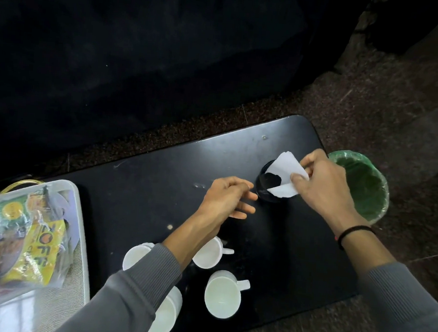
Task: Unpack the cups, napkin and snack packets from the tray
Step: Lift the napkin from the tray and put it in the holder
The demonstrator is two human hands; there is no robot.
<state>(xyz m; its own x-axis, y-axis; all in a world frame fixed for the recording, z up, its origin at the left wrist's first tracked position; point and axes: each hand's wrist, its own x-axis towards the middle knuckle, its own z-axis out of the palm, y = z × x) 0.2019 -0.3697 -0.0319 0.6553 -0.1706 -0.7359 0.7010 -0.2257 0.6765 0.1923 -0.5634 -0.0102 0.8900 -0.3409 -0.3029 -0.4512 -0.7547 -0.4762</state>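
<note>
My right hand (323, 186) pinches the napkin (287, 168) over the black container (266, 194), my left hand (226, 197) hangs slack and empty; snack packets (38, 251) next, I'd say

My left sleeve (135, 285) is grey, with a finely ribbed cuff that ends partway up the forearm; my right sleeve (401, 303) is the same grey with the same ribbing. A thin black band (354, 229) circles my right wrist, a red speck at its edge. My left hand (226, 197) and right hand (324, 184) are bare.
</note>
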